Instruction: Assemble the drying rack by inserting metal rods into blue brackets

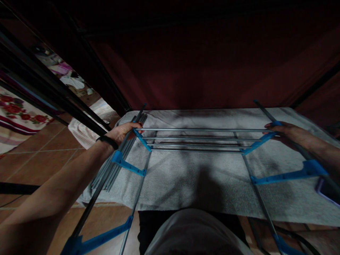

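A rack of grey metal tubes and blue plastic brackets (129, 165) stretches between my two hands. My left hand (124, 130) is closed round the left upright, beside the end of the top shelf bracket. On the other side, my right hand (285, 132) is wrapped round the right upright at the matching bracket, its fingers partly hidden. Several thin crossbars (196, 139) join the two side frames at that level. Between the lower brackets no crossbars show. A bundle of loose metal tubes (113, 173) lies under the left side frame.
A grey towel-like cover (186, 191) is spread beneath the rack, with a dark red panel (199, 71) behind it. A phone (328, 191) lies at the right edge. Black metal bars (53, 88), a floral cloth (20, 109) and a tiled floor (50, 148) are at left.
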The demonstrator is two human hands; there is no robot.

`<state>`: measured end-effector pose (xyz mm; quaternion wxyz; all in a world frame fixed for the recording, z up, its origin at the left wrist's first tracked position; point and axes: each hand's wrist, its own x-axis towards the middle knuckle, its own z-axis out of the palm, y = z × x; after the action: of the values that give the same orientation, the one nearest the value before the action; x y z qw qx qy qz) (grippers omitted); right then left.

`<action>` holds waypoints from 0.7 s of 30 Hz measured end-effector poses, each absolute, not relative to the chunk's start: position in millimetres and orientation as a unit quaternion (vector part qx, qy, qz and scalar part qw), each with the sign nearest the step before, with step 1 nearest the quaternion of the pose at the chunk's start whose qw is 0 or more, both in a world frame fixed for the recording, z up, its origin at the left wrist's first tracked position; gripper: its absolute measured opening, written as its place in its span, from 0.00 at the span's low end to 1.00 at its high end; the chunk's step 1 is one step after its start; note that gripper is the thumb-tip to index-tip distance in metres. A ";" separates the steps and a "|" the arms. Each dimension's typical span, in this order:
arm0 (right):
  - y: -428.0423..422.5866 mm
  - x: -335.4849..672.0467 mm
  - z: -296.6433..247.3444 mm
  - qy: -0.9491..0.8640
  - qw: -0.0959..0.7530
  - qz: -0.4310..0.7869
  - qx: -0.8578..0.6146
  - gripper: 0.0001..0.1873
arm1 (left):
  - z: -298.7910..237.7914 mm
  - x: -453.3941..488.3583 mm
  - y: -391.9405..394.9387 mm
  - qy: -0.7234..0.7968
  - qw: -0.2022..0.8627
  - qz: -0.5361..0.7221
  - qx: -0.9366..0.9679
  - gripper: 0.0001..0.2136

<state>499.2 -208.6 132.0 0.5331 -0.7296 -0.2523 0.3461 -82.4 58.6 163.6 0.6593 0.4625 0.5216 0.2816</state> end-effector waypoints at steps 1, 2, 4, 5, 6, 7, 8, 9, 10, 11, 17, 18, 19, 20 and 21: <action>-208.4 498.6 132.4 -0.250 0.531 0.345 -0.732 0.08 | 163.3 -83.0 59.2 0.520 0.661 0.272 0.467 0.07; -208.2 497.7 133.1 -0.246 0.531 0.345 -0.734 0.08 | 162.9 -83.4 59.7 0.517 0.663 0.262 0.473 0.07; -208.0 495.4 135.0 -0.237 0.534 0.347 -0.734 0.08 | 162.0 -84.1 60.4 0.511 0.661 0.257 0.485 0.07; -208.0 494.4 135.9 -0.233 0.536 0.348 -0.733 0.08 | 161.5 -84.2 60.6 0.509 0.660 0.258 0.489 0.07; -208.2 493.6 136.8 -0.231 0.537 0.350 -0.732 0.09 | 161.1 -84.2 60.5 0.508 0.659 0.257 0.491 0.07; -208.5 493.2 137.4 -0.232 0.539 0.351 -0.730 0.09 | 160.9 -84.0 60.3 0.509 0.658 0.257 0.492 0.08; -208.9 493.0 137.9 -0.233 0.539 0.351 -0.729 0.09 | 160.8 -83.7 59.9 0.511 0.657 0.256 0.491 0.08; -209.2 493.1 138.1 -0.235 0.537 0.351 -0.730 0.09 | 161.0 -83.4 59.3 0.515 0.657 0.256 0.488 0.08; -209.6 493.4 138.1 -0.235 0.535 0.351 -0.731 0.09 | 161.3 -83.0 58.7 0.520 0.656 0.256 0.484 0.08; -209.8 493.8 138.0 -0.237 0.535 0.351 -0.731 0.08 | 161.8 -82.5 57.9 0.524 0.655 0.256 0.481 0.08; -209.4 496.6 135.0 -0.250 0.534 0.350 -0.728 0.08 | 166.3 -78.4 51.7 0.544 0.656 0.261 0.453 0.08; -209.5 497.0 134.6 -0.251 0.534 0.350 -0.728 0.08 | 166.8 -77.6 50.4 0.542 0.659 0.265 0.449 0.08; -209.6 497.4 134.2 -0.252 0.533 0.349 -0.728 0.08 | 167.2 -76.8 49.3 0.539 0.661 0.272 0.446 0.09; -209.9 497.8 133.8 -0.253 0.533 0.348 -0.729 0.08 | 167.3 -76.2 48.3 0.532 0.662 0.284 0.444 0.09; -210.3 498.1 133.5 -0.254 0.531 0.348 -0.730 0.08 | 167.2 -75.7 47.8 0.526 0.662 0.299 0.443 0.09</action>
<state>498.1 -210.3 133.5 0.5310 -0.7298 -0.2542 0.3476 -75.7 47.8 167.2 0.6618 0.4433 0.5256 0.2987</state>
